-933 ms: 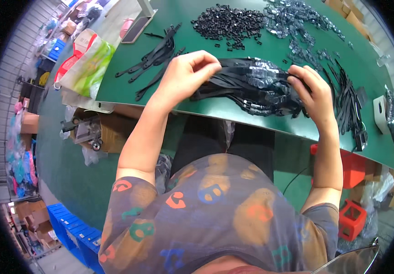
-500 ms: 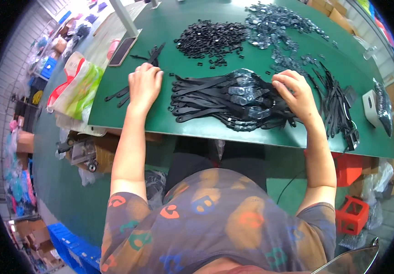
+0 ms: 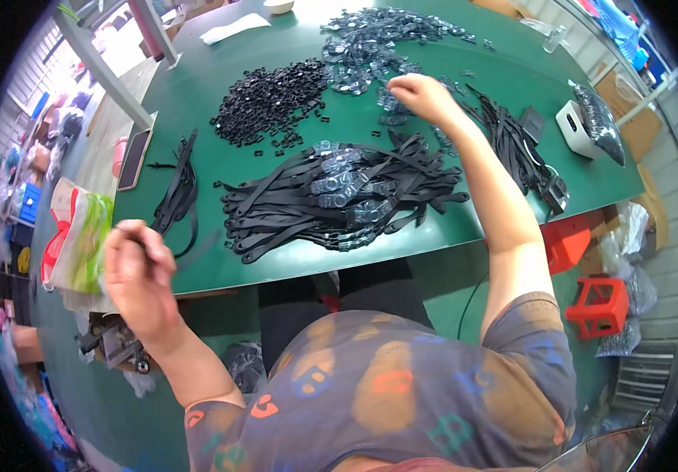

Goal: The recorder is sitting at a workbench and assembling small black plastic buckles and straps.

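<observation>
Left hand (image 3: 136, 271): lower left of the frame, off the near edge of the worktop; grip clenched on a thin black strap (image 3: 183, 236) that trails from the small bundle at the left.
Strap pile (image 3: 339, 197): centre of the frame, black straps with clear plastic clips lying across them; probably light, limp and prone to tangling, so best taken near one end.
Right hand (image 3: 421, 94): upper centre, fingers curled down into the clear clips (image 3: 378, 39); whether it grasps one I cannot tell.
Black buckles (image 3: 272, 98): loose heap, upper centre-left; small, hard, likely slippery.
Worktop (image 3: 197, 102): green, smooth, flat.
Room: red stools (image 3: 602, 303) at right, bags and crates at left.
</observation>
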Available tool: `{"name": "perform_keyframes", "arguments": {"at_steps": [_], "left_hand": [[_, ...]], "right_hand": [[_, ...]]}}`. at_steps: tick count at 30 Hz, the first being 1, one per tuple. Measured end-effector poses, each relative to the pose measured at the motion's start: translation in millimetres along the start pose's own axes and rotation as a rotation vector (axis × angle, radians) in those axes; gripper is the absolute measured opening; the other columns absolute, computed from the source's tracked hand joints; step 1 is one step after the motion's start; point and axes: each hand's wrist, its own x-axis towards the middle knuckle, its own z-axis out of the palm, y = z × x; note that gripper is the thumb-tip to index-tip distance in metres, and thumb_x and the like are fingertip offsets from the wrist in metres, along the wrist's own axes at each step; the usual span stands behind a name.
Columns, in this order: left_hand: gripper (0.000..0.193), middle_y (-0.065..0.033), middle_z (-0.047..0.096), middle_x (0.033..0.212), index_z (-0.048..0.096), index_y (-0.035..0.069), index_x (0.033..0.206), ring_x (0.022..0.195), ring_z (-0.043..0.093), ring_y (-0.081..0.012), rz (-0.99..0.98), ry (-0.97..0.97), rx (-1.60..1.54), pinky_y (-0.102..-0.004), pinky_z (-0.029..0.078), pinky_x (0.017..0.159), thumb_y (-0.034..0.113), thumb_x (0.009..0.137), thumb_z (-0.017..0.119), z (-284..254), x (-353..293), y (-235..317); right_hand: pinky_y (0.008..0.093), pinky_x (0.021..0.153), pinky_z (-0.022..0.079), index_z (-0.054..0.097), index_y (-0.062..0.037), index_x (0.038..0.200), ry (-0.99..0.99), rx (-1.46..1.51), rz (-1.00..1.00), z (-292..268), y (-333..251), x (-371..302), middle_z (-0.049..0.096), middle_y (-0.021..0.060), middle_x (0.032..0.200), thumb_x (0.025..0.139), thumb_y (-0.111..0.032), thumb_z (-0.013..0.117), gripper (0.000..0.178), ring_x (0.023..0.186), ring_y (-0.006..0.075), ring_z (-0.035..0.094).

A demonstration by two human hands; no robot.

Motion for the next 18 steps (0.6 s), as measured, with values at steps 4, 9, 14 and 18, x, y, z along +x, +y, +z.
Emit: {"name": "perform_keyframes", "arguments": {"at_steps": [4,9,14,18], "left_hand": [[0.013,-0.0129,0.063,0.085,0.057,0.003,0.109,0.057,0.048,-0.0078,-0.213,-0.170,-0.031,-0.0185,0.038,0.049,0.010,0.099,0.058,16,-28,-27],[0.012,-0.0154,0.068,0.090,0.059,0.004,0.110,0.056,0.052,-0.0095,-0.398,-0.145,-0.183,-0.0184,0.040,0.051,0.005,0.099,0.054,31,-46,-52],[0.011,-0.0160,0.066,0.115,0.063,0.004,0.104,0.080,0.064,-0.0141,-0.347,-0.194,-0.172,-0.0225,0.045,0.061,0.003,0.097,0.055,47,-46,-68],[0.009,-0.0085,0.069,0.098,0.063,0.003,0.104,0.080,0.064,-0.0129,-0.420,-0.169,-0.158,-0.0236,0.047,0.067,0.005,0.097,0.058,43,-55,-81]], "right_hand": [[0.0435,0.090,0.051,0.075,-0.0172,0.107,-0.199,-0.346,-0.087,17,-1,1,0.067,0.0092,0.104,0.089,-0.022,0.061,0.023,0.104,0.0303,0.064],[0.0451,0.095,0.047,0.074,-0.0171,0.109,-0.234,-0.575,-0.163,17,-25,-17,0.066,0.0058,0.111,0.090,-0.024,0.063,0.023,0.116,0.0254,0.058],[0.0434,0.093,0.049,0.072,-0.0114,0.111,-0.087,-0.462,-0.295,24,-19,-23,0.067,0.0072,0.113,0.093,-0.025,0.061,0.026,0.112,0.0264,0.061],[0.0294,0.081,0.052,0.062,0.0009,0.122,-0.041,0.439,0.003,-3,-74,-51,0.067,0.0085,0.092,0.102,-0.016,0.049,0.029,0.085,0.0141,0.065]]}}
